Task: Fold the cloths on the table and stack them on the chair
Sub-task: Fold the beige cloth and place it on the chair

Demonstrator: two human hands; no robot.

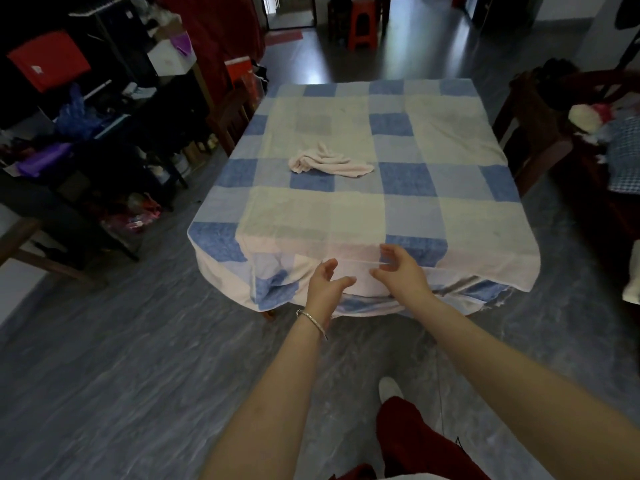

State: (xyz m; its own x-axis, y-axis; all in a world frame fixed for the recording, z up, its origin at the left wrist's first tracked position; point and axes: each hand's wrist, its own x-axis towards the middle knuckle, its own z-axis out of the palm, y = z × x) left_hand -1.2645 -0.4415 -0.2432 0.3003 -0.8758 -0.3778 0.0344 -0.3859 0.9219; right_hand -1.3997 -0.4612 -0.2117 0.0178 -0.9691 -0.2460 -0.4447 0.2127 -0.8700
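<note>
A crumpled pale pink cloth (330, 161) lies near the middle of the table (485, 209), which is covered by a blue and white checked sheet. A dark wooden chair (540, 133) stands at the table's right side with clothes piled on it. My left hand (327, 282), with a silver bangle on the wrist, and my right hand (398, 268) are stretched out side by side in front of the table's near edge. Their fingers are loosely spread and hold nothing. Both hands are well short of the pink cloth.
Cluttered shelves (86, 109) with bags and boxes fill the left side. A wooden bench (38, 244) stands at the near left. Another chair (235, 112) sits at the table's far left. A red stool (363, 22) stands far back on the grey floor.
</note>
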